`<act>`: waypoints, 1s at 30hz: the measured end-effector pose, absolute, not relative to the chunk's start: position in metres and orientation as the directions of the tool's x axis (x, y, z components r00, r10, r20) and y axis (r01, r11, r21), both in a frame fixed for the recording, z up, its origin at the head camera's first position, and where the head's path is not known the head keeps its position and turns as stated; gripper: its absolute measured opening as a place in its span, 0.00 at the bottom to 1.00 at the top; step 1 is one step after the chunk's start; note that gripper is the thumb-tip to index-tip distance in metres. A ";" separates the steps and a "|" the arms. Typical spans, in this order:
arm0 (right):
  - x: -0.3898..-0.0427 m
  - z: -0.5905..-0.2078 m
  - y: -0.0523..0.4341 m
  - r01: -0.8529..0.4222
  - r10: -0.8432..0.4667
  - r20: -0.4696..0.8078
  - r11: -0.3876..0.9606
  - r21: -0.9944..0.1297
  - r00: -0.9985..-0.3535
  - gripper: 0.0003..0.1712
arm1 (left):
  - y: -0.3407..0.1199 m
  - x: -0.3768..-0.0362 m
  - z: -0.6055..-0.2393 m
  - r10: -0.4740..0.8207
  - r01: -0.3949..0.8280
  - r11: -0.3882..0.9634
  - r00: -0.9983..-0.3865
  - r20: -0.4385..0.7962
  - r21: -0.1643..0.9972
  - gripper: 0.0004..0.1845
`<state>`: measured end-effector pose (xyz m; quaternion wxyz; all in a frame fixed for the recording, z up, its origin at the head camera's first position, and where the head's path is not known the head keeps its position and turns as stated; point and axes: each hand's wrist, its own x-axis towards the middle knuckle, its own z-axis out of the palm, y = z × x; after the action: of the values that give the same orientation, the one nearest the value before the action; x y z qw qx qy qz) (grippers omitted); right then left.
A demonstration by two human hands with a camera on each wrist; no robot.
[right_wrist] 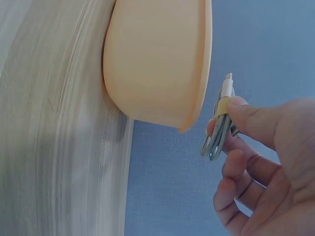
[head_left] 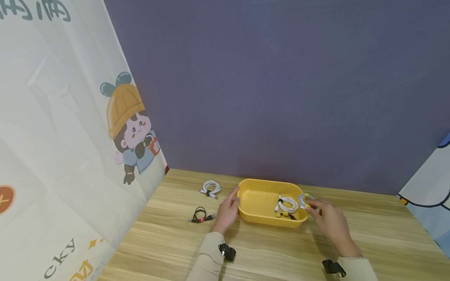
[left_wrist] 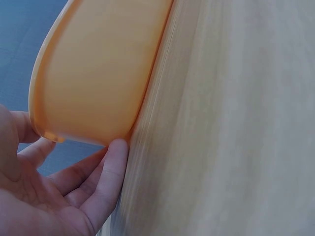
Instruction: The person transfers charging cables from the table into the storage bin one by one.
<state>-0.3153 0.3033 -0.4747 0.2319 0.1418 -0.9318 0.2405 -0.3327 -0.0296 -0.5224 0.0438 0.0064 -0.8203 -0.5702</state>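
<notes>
A yellow plastic basket (head_left: 260,221) stands on the wooden table. At its left end my left hand (head_left: 226,212) holds the wall, thumb at the rim and fingers against the outside; the left wrist view shows these fingers (left_wrist: 110,172) low on the wall. My right hand (head_left: 330,220) pinches a coiled pale charging cable (right_wrist: 216,130) with a yellow tie and white plug, just off the right end of the basket. Inside the basket lie a coiled white cable (head_left: 289,204) with a black tie and a dark cable (head_left: 290,216) with yellow parts.
Left of the basket, a coiled white cable (head_left: 211,188) lies near the back of the table (head_left: 168,234). Nearer me is a small black cable (head_left: 200,214) with a red tie. A dark blue panel (head_left: 274,97) rises behind, and a printed white sheet (head_left: 63,128) hangs at left.
</notes>
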 end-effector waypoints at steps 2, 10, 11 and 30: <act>-0.315 -0.475 0.302 -0.381 -0.155 0.507 0.843 -0.380 -0.848 0.16 | -0.029 -0.333 -0.522 -0.060 0.038 0.349 -0.996 0.063 0.936 0.25; -0.314 -0.475 0.296 -0.390 -0.167 0.504 0.840 -0.377 -0.847 0.17 | -0.029 -0.334 -0.524 -0.057 0.047 0.343 -0.996 0.071 0.938 0.24; -0.315 -0.476 0.296 -0.392 -0.168 0.505 0.839 -0.378 -0.846 0.16 | -0.029 -0.334 -0.524 -0.057 0.047 0.342 -0.996 0.071 0.938 0.24; -0.293 -0.482 0.268 -0.375 -0.166 0.472 0.840 -0.392 -0.866 0.14 | -0.043 -0.321 -0.523 -0.024 0.057 0.353 -0.997 0.070 0.934 0.24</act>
<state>-0.2932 0.2681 -0.4815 0.2151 0.1446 -0.9348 0.2429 -0.3210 -0.0430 -0.5232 0.0357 -0.0099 -0.8217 -0.5688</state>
